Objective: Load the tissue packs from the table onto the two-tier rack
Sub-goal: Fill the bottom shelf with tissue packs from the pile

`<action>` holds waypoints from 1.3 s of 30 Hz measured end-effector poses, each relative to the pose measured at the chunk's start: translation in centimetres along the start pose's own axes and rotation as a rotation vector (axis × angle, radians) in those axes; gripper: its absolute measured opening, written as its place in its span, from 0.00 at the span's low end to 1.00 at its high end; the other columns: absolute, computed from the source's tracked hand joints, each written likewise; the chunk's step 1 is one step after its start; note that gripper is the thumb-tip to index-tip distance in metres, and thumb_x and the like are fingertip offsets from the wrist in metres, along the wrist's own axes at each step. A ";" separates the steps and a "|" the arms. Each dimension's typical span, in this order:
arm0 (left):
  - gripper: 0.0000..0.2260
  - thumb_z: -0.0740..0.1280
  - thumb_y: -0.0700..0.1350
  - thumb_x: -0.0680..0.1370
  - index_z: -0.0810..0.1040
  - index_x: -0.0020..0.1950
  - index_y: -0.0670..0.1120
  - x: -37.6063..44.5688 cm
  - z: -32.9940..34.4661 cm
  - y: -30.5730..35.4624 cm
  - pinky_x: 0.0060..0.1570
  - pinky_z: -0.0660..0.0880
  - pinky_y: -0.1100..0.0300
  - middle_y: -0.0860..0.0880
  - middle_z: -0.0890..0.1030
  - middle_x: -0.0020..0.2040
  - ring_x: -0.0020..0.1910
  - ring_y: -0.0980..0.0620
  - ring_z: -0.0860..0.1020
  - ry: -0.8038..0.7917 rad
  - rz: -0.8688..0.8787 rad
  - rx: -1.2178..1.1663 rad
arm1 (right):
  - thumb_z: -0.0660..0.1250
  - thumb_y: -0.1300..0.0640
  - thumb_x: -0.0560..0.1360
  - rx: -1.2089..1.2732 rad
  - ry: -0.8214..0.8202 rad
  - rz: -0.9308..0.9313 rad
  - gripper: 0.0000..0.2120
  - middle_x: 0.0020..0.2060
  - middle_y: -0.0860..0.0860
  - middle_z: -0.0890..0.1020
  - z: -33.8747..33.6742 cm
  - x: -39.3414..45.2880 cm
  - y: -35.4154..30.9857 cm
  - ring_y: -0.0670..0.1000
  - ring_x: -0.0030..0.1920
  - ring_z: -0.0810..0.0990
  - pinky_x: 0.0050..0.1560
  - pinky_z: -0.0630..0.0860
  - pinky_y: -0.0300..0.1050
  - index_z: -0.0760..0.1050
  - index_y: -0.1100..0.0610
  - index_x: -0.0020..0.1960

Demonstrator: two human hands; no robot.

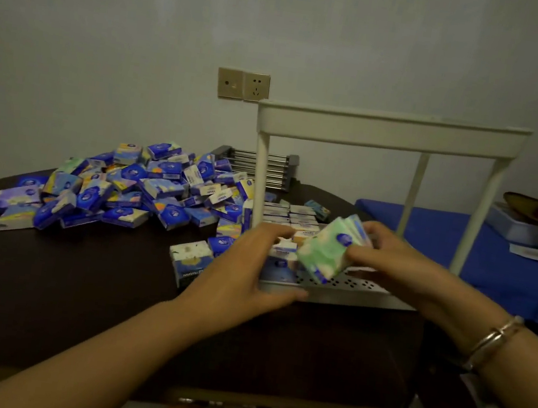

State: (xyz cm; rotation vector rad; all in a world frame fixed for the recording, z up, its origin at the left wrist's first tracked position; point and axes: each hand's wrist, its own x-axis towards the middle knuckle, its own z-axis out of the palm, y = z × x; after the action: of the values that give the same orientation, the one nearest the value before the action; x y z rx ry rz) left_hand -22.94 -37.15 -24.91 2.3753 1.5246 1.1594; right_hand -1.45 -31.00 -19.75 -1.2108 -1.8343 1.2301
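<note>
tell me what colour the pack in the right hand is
Mostly green and white, head view.

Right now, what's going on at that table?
A person is loading tissue packs onto the white rack. The right hand holds a green pack over the lower shelf, where rows of packs already sit at the back. The left hand rests on packs at the shelf's front left. A big pile waits on the table; the top tier's contents can't be seen.
</note>
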 end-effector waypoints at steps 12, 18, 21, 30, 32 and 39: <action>0.44 0.76 0.58 0.65 0.57 0.75 0.51 1.8 1.8 -4.6 0.63 0.65 0.64 0.56 0.66 0.69 0.66 0.58 0.66 0.050 -0.372 -0.117 | 0.71 0.60 0.70 -0.411 -0.100 -0.054 0.32 0.60 0.54 0.74 0.3 5.4 1.0 0.51 0.55 0.78 0.54 0.78 0.45 0.60 0.51 0.69; 0.27 0.76 0.52 0.69 0.69 0.63 0.51 2.8 3.3 -4.4 0.50 0.71 0.65 0.57 0.74 0.54 0.55 0.57 0.74 0.029 -0.468 -0.244 | 0.69 0.60 0.72 -0.563 -0.070 -0.140 0.43 0.73 0.51 0.55 2.8 6.1 2.7 0.51 0.67 0.65 0.62 0.71 0.43 0.46 0.46 0.77; 0.21 0.74 0.51 0.70 0.70 0.58 0.51 2.8 3.4 -4.6 0.42 0.70 0.69 0.58 0.73 0.45 0.43 0.62 0.72 0.011 -0.505 -0.293 | 0.66 0.66 0.72 -0.225 -0.059 0.032 0.44 0.70 0.53 0.64 3.0 6.7 3.3 0.49 0.59 0.70 0.56 0.72 0.40 0.43 0.51 0.77; 0.20 0.74 0.51 0.71 0.74 0.59 0.46 2.9 3.1 -4.7 0.48 0.75 0.66 0.50 0.77 0.58 0.51 0.57 0.77 -0.030 -0.548 -0.302 | 0.66 0.65 0.69 -0.176 -0.049 0.202 0.31 0.57 0.56 0.75 3.5 8.1 3.4 0.54 0.55 0.76 0.59 0.75 0.54 0.60 0.58 0.69; 0.22 0.74 0.53 0.70 0.73 0.60 0.45 3.0 2.9 -4.8 0.50 0.76 0.59 0.49 0.77 0.58 0.55 0.52 0.76 -0.052 -0.553 -0.261 | 0.67 0.64 0.70 -0.134 -0.047 0.210 0.35 0.60 0.56 0.74 3.3 7.9 3.3 0.56 0.58 0.75 0.62 0.73 0.55 0.56 0.57 0.73; 0.33 0.75 0.50 0.69 0.67 0.71 0.50 2.7 1.5 -5.1 0.58 0.73 0.65 0.56 0.74 0.64 0.59 0.61 0.74 -0.061 -0.482 -0.413 | 0.69 0.62 0.71 -0.363 0.251 -0.242 0.35 0.70 0.48 0.64 3.8 3.2 1.7 0.48 0.68 0.64 0.58 0.62 0.38 0.56 0.49 0.72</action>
State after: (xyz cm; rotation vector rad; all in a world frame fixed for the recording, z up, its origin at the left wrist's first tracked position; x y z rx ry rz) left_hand -25.18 -32.03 -26.78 1.6473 1.5345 1.1320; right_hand -5.32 -29.18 -22.80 -1.2214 -1.9929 0.6001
